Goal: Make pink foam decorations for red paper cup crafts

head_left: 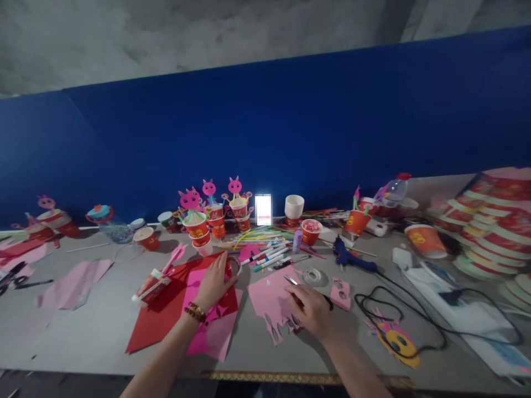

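Head: left hand [213, 282] splayed on paper [193, 286]; right hand [307, 307] gripping scissors [290, 280]; cup lettering [418, 237] illegible.

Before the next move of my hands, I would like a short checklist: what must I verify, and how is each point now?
1. Scissors held: ok, in the right hand.
2. Left hand away from the blades: ok, it lies on the layered sheets, apart from them.
3. Blades touching the pale sheet: cannot tell; they show over it.
4. Glue gun clear of both hands: ok, it lies to the right, beyond the right hand.
5. Glue gun cool: cannot tell from the picture.
6. Yellow cutout free of the cord: not ok, the cord crosses it.
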Tool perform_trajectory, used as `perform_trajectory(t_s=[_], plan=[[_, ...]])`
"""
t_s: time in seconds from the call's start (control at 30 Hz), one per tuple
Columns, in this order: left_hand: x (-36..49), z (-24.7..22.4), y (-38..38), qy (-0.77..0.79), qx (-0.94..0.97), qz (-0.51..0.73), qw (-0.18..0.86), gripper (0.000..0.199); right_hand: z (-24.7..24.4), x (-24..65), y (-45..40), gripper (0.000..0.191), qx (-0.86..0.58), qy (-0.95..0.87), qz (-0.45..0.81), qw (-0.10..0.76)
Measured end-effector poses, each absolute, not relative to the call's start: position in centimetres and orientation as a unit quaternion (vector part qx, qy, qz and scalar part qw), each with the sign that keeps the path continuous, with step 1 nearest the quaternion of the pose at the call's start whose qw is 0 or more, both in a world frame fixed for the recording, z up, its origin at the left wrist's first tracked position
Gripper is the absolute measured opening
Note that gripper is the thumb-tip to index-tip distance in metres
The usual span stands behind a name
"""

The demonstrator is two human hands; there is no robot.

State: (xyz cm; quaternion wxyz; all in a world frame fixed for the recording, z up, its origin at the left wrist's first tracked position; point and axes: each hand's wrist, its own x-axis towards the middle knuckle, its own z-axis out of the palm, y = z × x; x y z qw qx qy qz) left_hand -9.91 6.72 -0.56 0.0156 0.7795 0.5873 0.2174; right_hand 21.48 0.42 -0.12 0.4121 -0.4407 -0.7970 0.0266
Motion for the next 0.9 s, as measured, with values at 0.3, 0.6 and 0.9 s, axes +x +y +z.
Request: perform_trajectory(t_s=[0.3,0.6,0.9], plan=[[-14.6,-0.4,1.3,0.616,0.767,0.177,-0.02,0.076,-0.3,21.4,0.4,0.019,-0.444,-0.799,0.054,0.402],[-14.3,-1.0,-2.0,0.629,0.774,0.054,-0.047,0.044,-0.5,21.7,0.2,0.019,-0.437,-0.801,0.066,0.405],[-12.1,4.0,0.4,0.637,0.77,-0.049,0.008,0.039,-0.8,21.9,0.5,0.019,-0.435,-0.802,0.067,0.405]])
